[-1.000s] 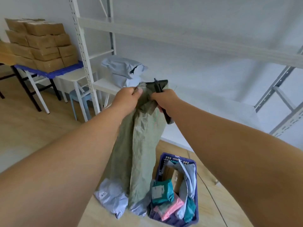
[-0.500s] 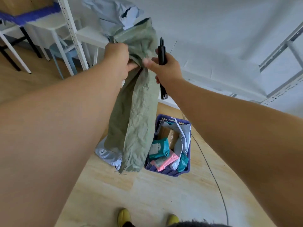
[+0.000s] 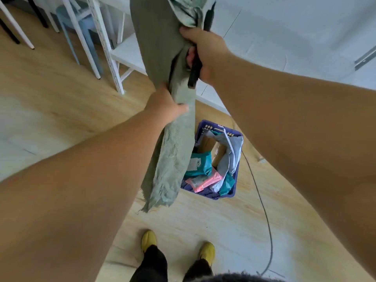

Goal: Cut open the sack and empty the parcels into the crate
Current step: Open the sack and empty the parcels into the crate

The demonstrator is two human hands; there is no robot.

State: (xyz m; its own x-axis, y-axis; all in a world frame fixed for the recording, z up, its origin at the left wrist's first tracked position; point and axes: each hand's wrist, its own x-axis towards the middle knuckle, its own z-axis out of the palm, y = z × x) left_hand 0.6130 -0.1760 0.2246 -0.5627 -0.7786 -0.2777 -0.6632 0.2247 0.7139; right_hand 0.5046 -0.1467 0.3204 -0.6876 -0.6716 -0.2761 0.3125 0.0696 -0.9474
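Note:
A limp green woven sack (image 3: 168,159) hangs in front of me, its frayed cut end low over the floor. My right hand (image 3: 205,49) grips the bunched top of the sack together with a black knife (image 3: 194,75). My left hand (image 3: 165,106) holds the sack lower down, around its middle. Below and to the right stands the blue crate (image 3: 234,189), filled with teal, pink and grey parcels (image 3: 200,163). The sack covers the crate's left edge.
White metal shelving (image 3: 105,47) and a pale blue stool (image 3: 85,21) stand at the upper left. A dark cable (image 3: 264,210) runs across the wooden floor right of the crate. My yellow shoes (image 3: 148,240) show at the bottom.
The view has tilted further down. My left hand has slid from the sack's top to its middle, and the sack's cut end has come up. The grey parcel beside the crate is out of sight.

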